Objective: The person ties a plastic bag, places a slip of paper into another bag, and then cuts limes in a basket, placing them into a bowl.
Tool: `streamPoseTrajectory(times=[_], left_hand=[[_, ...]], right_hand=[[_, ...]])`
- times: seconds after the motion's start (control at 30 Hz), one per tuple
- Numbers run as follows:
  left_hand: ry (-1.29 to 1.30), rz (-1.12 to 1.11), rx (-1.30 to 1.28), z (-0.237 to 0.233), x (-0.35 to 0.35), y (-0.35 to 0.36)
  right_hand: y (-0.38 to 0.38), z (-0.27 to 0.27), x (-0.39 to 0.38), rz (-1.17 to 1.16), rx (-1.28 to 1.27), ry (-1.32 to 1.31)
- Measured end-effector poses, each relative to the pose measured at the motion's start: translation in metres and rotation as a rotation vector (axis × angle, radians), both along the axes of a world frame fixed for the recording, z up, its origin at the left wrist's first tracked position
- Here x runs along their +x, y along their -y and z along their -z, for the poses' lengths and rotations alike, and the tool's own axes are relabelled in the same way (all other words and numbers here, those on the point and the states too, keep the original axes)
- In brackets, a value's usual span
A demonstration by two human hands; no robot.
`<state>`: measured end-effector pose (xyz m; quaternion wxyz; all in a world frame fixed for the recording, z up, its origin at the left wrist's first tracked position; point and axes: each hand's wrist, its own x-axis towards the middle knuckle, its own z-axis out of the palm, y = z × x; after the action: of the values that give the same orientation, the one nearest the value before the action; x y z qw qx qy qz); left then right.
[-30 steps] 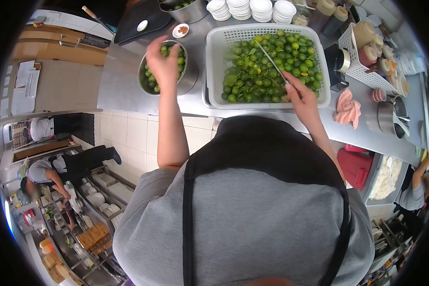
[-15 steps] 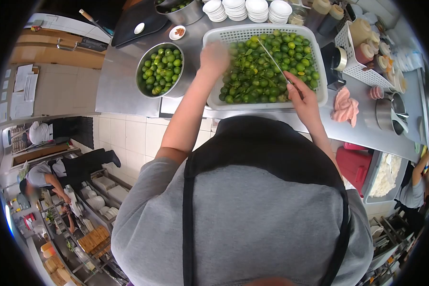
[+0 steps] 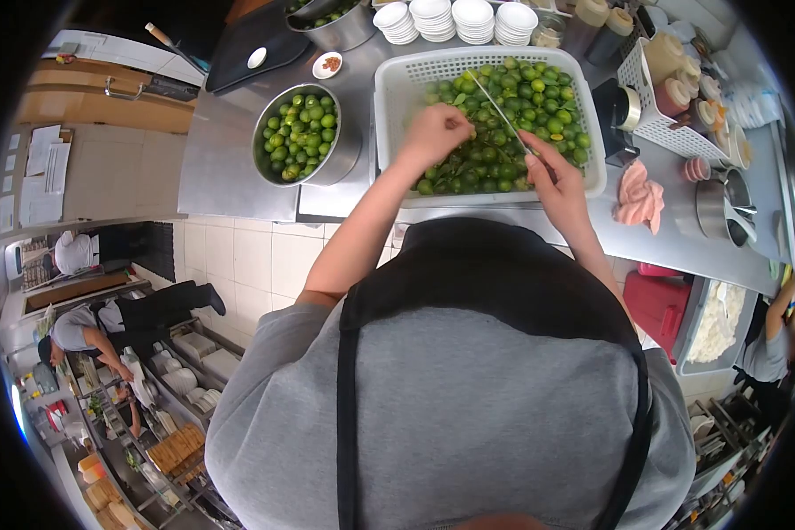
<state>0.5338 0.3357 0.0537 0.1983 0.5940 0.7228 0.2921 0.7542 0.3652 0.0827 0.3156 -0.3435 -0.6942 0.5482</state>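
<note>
A white perforated plastic basket (image 3: 392,75) holds a heap of small green limes (image 3: 539,93) with some loose leaves among them. My left hand (image 3: 436,137) is over the left part of the heap, its fingers pinched together; what they hold, if anything, is hidden. My right hand (image 3: 556,177) grips a knife (image 3: 498,108) near the basket's front right, the thin blade pointing up and left across the limes. To the left stands a round steel pot (image 3: 351,146), filled with more limes (image 3: 300,132).
Behind the basket are stacks of small white dishes (image 3: 474,19) and another steel pot (image 3: 344,34). A small dish with reddish bits (image 3: 328,64) sits near a black tray (image 3: 269,53). On the right are a pink cloth (image 3: 639,196) and a bottle basket (image 3: 654,110). Other people work farther off.
My left hand has moved right and slightly down, from the basket's left rim to over the limes. My right hand and the knife have barely shifted.
</note>
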Motion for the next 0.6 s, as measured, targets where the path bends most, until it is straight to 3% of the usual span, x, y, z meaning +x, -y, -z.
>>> streamPoseTrajectory(times=[0.07,0.2,0.23,0.33,0.43,0.53,0.6], left_hand=[[0.153,-0.084,-0.049,-0.021,-0.005,0.008],[0.031,0.024,-0.146,0.009,0.012,0.005],[-0.09,0.054,-0.047,0.017,0.022,0.007],[-0.119,0.039,0.032,0.025,0.034,0.006],[0.323,-0.07,-0.081,0.001,0.013,0.003],[0.963,-0.123,-0.018,-0.026,-0.008,0.014],[1.1,-0.098,0.048,-0.031,-0.016,0.02]], right_hand=[[-0.001,0.004,0.0,-0.003,-0.021,-0.008],[-0.001,0.006,-0.005,-0.024,-0.026,-0.012],[0.0,0.004,-0.007,-0.025,-0.025,-0.011],[0.001,-0.004,-0.008,-0.019,-0.004,-0.023],[0.0,-0.006,-0.004,-0.021,-0.031,-0.003],[-0.001,-0.004,0.003,0.004,-0.122,-0.02],[-0.001,-0.001,0.002,0.011,-0.133,-0.027]])
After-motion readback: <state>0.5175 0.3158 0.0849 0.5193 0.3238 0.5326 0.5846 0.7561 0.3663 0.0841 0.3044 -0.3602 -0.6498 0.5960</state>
